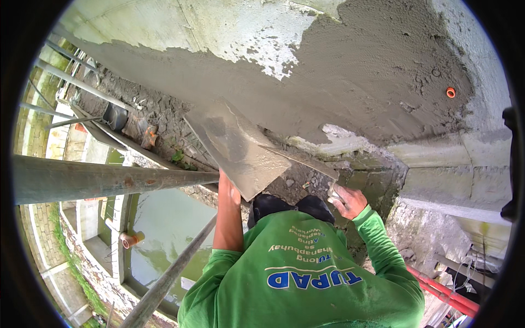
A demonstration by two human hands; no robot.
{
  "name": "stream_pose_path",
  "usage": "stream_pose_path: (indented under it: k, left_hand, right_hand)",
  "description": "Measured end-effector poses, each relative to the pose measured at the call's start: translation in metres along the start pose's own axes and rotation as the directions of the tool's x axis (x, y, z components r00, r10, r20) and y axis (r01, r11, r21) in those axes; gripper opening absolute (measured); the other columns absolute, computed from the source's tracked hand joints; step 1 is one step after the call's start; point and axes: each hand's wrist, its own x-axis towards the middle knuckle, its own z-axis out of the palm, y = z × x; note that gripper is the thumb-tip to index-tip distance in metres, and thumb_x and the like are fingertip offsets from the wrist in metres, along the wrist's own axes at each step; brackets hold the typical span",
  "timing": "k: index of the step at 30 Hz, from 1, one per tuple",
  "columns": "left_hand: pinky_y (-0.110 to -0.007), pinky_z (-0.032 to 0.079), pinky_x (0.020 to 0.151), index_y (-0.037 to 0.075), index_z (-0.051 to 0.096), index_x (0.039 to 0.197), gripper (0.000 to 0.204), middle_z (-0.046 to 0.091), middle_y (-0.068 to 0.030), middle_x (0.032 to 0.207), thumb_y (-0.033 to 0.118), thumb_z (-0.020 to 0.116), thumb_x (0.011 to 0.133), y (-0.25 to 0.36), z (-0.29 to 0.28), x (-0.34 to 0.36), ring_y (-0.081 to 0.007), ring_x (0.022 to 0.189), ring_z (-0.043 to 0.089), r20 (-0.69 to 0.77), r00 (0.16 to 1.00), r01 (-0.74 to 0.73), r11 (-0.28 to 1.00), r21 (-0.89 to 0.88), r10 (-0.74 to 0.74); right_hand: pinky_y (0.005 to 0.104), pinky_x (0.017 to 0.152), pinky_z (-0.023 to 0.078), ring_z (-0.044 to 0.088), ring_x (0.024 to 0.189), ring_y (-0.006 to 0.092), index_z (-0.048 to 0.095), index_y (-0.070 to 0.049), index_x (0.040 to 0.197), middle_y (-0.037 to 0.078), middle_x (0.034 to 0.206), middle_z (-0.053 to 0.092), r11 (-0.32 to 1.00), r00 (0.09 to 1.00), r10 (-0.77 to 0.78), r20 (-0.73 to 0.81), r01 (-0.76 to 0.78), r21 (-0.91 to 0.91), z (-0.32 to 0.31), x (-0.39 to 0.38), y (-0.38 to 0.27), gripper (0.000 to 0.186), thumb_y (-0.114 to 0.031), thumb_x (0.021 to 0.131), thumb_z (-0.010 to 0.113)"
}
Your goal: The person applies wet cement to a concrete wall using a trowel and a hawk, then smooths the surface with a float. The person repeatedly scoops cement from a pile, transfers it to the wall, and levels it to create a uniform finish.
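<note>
My left hand is under the near left edge of a square mortar board, supporting it; the fingers are mostly hidden beneath. Wet grey mortar is smeared over the board, with a darker patch toward its far side. In my right hand is the handle of a plastering trowel, fingers wrapped round it. The long narrow trowel blade points left, its far end at the board's right edge. Beyond both tools rises a wall coated with fresh grey plaster; a pale patch of it is bare.
A thick metal pole crosses at left, and a thinner pole slants below it. Greenish water lies down to the left. A black bucket stands among rubble. An orange pipe end pokes from the plaster; red pipes run lower right.
</note>
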Motion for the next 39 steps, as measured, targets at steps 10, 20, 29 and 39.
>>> stream_pose_path:
  k: [10, 20, 29, 39]
  left_hand:
    - [-0.040, 0.054, 0.082, 0.002, 0.051, 0.130, 0.046, 0.062, -0.0119, 0.114, 0.035, 0.050, 0.097, -0.112, -0.053, 0.009, -0.0255, 0.097, 0.063, -0.021, 0.943, 0.330, 0.943, -0.048, -0.331]
    - [-0.043, 0.054, 0.084, 0.023, 0.043, 0.136, 0.044, 0.057, -0.0051, 0.123, 0.020, 0.056, 0.094, -0.177, -0.091, 0.137, -0.0230, 0.105, 0.059, -0.237, 0.951, 0.175, 0.977, -0.118, -0.199]
    - [-0.047, 0.057, 0.075, 0.003, 0.049, 0.119, 0.052, 0.058, -0.0133, 0.107, -0.011, 0.051, 0.069, -0.175, -0.017, 0.291, -0.0311, 0.092, 0.061, -0.272, 0.943, 0.163, 0.979, -0.123, -0.191]
    - [-0.049, 0.056, 0.090, -0.005, 0.049, 0.121, 0.035, 0.058, -0.0189, 0.116, -0.008, 0.046, 0.086, 0.105, 0.061, 0.298, -0.0372, 0.105, 0.060, -0.095, 0.995, 0.003, 0.977, -0.213, -0.024]
  right_hand:
    - [0.0451, 0.090, 0.047, 0.061, 0.103, 0.0411, 0.051, -0.002, 0.132, 0.028, 0.113, 0.063, 0.991, 0.976, 0.087, 0.199, -0.106, 0.082, -0.011, 0.127, 0.016, 0.053, -0.031, 0.090, 0.064]
    - [0.0441, 0.084, 0.050, 0.062, 0.097, 0.0444, 0.054, -0.003, 0.127, 0.025, 0.101, 0.066, 0.912, 0.877, 0.368, -0.310, -0.276, 0.302, 0.054, 0.033, 0.016, 0.049, -0.033, 0.090, 0.064]
    - [0.0436, 0.085, 0.051, 0.065, 0.099, 0.0400, 0.056, -0.003, 0.127, 0.026, 0.102, 0.067, 0.552, 0.563, 0.818, -0.120, -0.708, 0.440, 0.115, -0.086, -0.021, 0.050, -0.031, 0.086, 0.065]
    - [0.0368, 0.086, 0.049, 0.067, 0.098, 0.0323, 0.053, 0.004, 0.127, 0.025, 0.103, 0.067, 0.571, 0.453, 0.815, -0.360, -0.531, 0.626, 0.191, -0.084, 0.003, 0.054, -0.030, 0.087, 0.066]
